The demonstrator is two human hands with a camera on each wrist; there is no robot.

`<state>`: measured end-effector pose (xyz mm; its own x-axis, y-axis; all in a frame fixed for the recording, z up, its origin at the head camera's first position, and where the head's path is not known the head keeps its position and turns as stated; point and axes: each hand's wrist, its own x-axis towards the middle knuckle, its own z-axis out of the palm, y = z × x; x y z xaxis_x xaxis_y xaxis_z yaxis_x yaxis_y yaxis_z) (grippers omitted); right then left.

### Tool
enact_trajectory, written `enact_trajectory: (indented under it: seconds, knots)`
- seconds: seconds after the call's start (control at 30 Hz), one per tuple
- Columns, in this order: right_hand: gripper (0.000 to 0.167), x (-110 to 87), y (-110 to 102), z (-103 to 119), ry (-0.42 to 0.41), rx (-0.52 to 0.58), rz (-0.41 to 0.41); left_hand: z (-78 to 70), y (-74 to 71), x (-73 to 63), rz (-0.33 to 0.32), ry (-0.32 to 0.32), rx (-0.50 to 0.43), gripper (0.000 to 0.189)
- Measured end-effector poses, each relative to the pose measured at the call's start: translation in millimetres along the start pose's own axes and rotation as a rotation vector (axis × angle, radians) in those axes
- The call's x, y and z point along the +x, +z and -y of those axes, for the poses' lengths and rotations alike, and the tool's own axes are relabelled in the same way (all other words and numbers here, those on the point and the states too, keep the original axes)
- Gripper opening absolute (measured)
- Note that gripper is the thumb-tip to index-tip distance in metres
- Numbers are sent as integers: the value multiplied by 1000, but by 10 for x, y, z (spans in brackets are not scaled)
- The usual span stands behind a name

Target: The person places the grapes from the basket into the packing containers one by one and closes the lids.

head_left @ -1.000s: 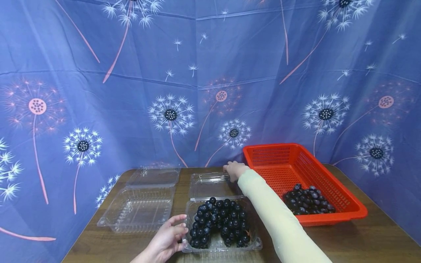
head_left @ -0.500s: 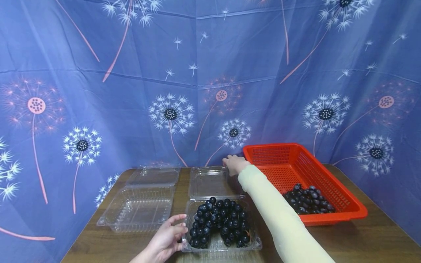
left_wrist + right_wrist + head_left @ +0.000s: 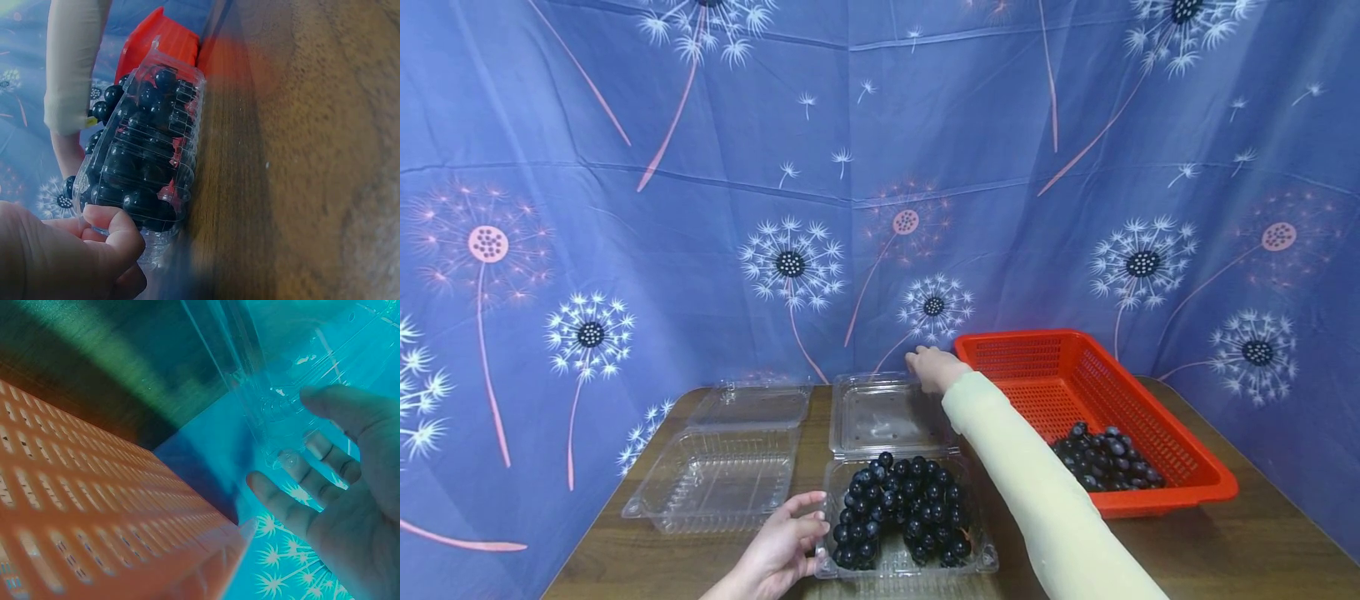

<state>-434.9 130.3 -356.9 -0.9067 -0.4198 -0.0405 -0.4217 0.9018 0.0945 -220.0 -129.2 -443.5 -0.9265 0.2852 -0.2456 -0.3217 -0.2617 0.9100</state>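
Note:
A clear plastic clamshell container stands at the table's front middle, holding bunches of dark grapes. My left hand holds its left side; in the left wrist view the thumb and fingers pinch the rim near the grapes. At the back, my right hand holds the far right corner of that container's lid, which is tilted up off the table. The right wrist view puts the thumb on one face of the lid and the fingers on the other.
A red plastic basket with more dark grapes stands on the right, close to the right forearm. A second clamshell container lies unfolded on the left, with nothing in it. A blue patterned cloth hangs behind the wooden table.
My right hand has moved up a little, and the lid's far edge has risen with it. The left hand and the grape-filled container stay in place.

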Motion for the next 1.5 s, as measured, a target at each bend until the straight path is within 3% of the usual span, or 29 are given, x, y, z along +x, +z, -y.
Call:
enact_trajectory:
  seconds: [0.33,0.67,0.97,1.33,1.5]
  knots:
    - [25,11,-53,-11,-5,-28,-67,8,8,-6,-5,-2,5,48]
    - [40,-34,-179,30,26,-32,-50,-13,26,-5,-18,0,-4,47]
    - [21,-96,-305,41,-16,-57,-91,-46,30,-16,-17,12,1,47]
    - [45,-150,-375,44,-18,-63,-86,-37,24,-22,-19,5,2,47]
    - [41,-158,-364,24,-39,-100,-121,-30,26,-23,-19,3,2,48]
